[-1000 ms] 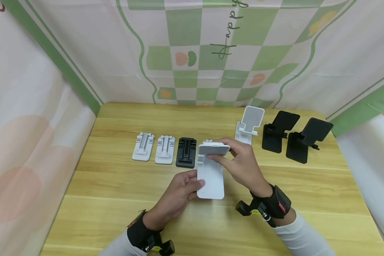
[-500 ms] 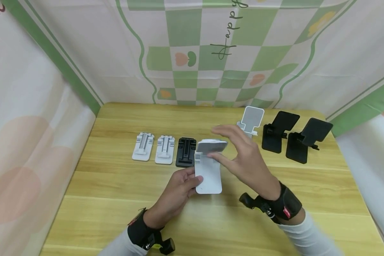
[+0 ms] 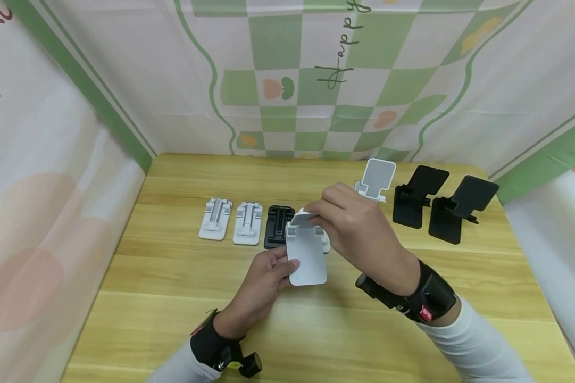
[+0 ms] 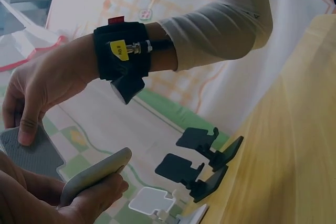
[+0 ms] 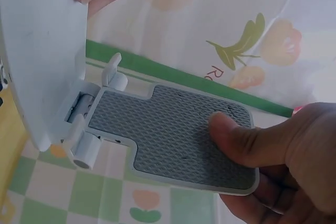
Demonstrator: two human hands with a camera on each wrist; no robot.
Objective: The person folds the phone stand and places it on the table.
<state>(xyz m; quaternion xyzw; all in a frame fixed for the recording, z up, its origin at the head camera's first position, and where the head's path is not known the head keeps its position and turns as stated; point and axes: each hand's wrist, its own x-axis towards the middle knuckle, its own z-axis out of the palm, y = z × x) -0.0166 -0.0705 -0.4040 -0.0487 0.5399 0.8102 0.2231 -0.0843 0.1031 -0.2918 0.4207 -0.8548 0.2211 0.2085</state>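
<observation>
A white folding phone stand [image 3: 307, 260] is held up over the table between both hands. My left hand [image 3: 264, 276] grips the left edge of its base, thumb on the face turned to me. With thumb and fingers my right hand [image 3: 364, 234] pinches the hinged back plate [image 5: 184, 135], whose grey ribbed pad shows in the right wrist view. The plate stands at an angle to the base, its two small hooks spread at the hinge. In the left wrist view the right thumb lies on the grey pad [image 4: 34, 150], and the base [image 4: 97, 174] appears edge-on.
Left of the held stand lie two folded white phone stands [image 3: 215, 218] and a folded black one [image 3: 276, 226], partly covered. At the back right are an unfolded white stand [image 3: 378, 178] and two unfolded black ones [image 3: 464, 207]. A patterned curtain [image 3: 273, 48] hangs behind the table.
My right hand loosened from the back plate with fingers spread, then took it between thumb and fingers again. The held stand has shifted slightly left and up in the head view.
</observation>
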